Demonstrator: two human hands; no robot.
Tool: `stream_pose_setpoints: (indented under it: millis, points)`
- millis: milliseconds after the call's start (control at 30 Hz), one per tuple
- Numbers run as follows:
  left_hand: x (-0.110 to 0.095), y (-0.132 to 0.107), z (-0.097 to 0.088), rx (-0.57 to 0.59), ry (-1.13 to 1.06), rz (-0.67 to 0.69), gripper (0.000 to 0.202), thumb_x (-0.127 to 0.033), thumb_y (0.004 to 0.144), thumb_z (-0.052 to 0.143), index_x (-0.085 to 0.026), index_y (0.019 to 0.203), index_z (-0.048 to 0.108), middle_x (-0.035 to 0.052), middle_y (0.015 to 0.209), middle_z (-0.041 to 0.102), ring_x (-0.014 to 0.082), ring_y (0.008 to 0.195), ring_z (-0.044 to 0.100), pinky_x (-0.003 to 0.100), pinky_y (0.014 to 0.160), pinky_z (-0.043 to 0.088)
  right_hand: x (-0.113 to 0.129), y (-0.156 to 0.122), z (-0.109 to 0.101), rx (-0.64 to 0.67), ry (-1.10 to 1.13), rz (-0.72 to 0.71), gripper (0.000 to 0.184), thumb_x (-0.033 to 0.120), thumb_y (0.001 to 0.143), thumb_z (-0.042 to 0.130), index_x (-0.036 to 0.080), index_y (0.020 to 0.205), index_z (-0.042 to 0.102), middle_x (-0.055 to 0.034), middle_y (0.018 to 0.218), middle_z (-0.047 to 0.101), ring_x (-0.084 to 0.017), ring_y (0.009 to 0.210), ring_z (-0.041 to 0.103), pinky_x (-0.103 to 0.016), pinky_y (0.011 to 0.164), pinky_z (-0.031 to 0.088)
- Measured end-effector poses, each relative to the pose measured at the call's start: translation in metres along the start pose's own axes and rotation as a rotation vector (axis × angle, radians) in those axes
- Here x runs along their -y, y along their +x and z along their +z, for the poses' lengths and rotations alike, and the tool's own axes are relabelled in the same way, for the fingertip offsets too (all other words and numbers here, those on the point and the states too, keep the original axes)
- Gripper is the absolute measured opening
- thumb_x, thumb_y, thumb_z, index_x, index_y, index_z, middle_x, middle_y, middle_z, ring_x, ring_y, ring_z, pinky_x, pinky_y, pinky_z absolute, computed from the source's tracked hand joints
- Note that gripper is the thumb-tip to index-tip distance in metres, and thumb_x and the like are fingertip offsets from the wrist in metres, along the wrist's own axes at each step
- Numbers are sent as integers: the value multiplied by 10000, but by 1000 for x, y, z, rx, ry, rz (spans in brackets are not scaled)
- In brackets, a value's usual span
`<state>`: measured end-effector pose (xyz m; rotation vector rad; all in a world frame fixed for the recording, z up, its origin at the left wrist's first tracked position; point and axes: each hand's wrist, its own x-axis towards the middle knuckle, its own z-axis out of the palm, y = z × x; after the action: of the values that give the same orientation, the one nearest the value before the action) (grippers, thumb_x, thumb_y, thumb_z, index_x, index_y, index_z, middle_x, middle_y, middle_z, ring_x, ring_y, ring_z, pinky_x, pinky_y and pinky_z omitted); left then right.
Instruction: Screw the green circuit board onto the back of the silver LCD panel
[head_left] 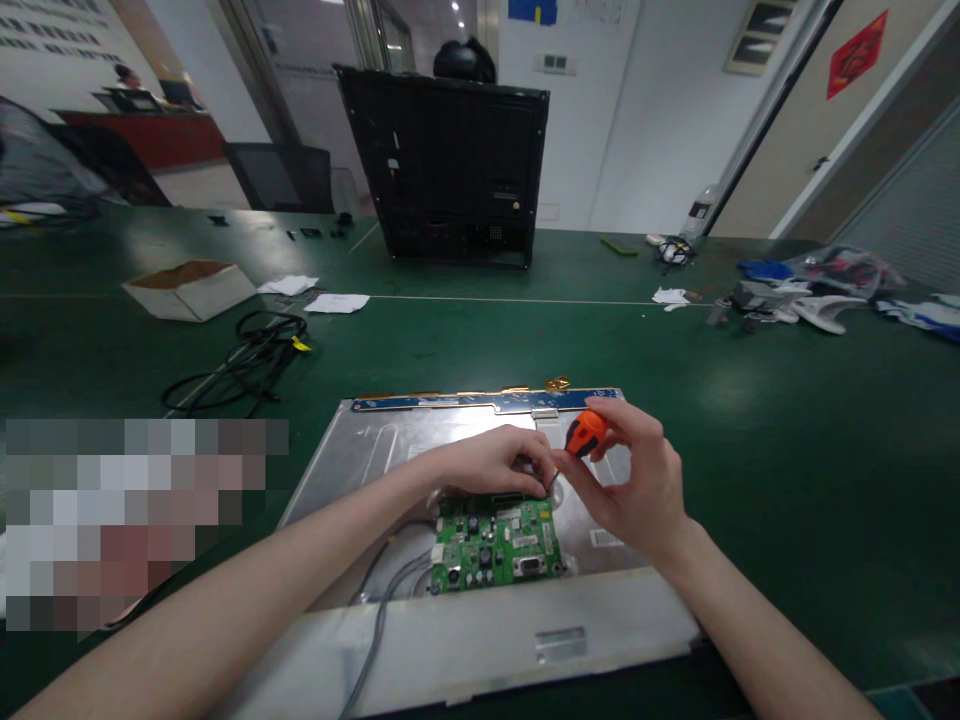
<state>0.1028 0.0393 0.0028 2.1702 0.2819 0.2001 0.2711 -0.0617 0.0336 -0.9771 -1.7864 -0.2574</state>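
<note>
From afar, my right hand (637, 480) pinched a screwdriver (586, 433) near the circuit board (495, 535) on the near metal panel (360, 455); my left hand (499, 460) curled, its hold unclear. I judged the board fragile, best held edgewise.

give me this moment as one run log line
left hand: at far edge of green circuit board | right hand: holding orange-and-black screwdriver, shaft angled toward board's far right corner | board: over metal panel
</note>
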Motion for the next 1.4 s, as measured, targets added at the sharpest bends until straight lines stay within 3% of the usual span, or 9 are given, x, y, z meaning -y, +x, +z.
stream_pose_setpoints:
  millis: [233,500,867,1133,1400]
  points:
    - [1,-1,1,-29,1,-6,58,-147,778,706,-163,773,650,-25,767,566,123,717,531,214,652,398,0,0,-1,-20,-13,-36,416,264,871,618,212,1240,436,-21,888,634,-124,621,608,-242,496,540]
    - [0,-1,2,-15,-13,-17,51,-171,802,687,-172,834,647,-3,858,609,147,799,557,240,724,425,0,-1,-2,-49,-5,-63,482,247,857,639,217,1287,422,-22,872,646,-142,648,627,-255,515,555]
    - [-2,-1,0,-23,-10,-11,64,-138,787,685,-167,759,637,-23,781,579,125,722,530,227,683,405,-1,-2,0,-42,-28,-62,456,255,855,640,207,1262,439,-39,914,652,-137,657,631,-250,526,562]
    - [2,0,1,-11,-20,-5,46,-162,804,691,-167,809,645,0,843,613,151,802,559,240,730,429,1,-4,-3,17,62,-2,481,195,843,586,189,1291,412,-44,929,631,-135,640,623,-264,529,557]
    - [-2,0,0,-7,-12,0,64,-146,803,684,-163,769,632,-15,796,607,140,759,554,235,724,424,0,-2,-2,-8,38,-35,455,182,837,607,173,1259,435,-24,852,615,-128,639,598,-244,531,544]
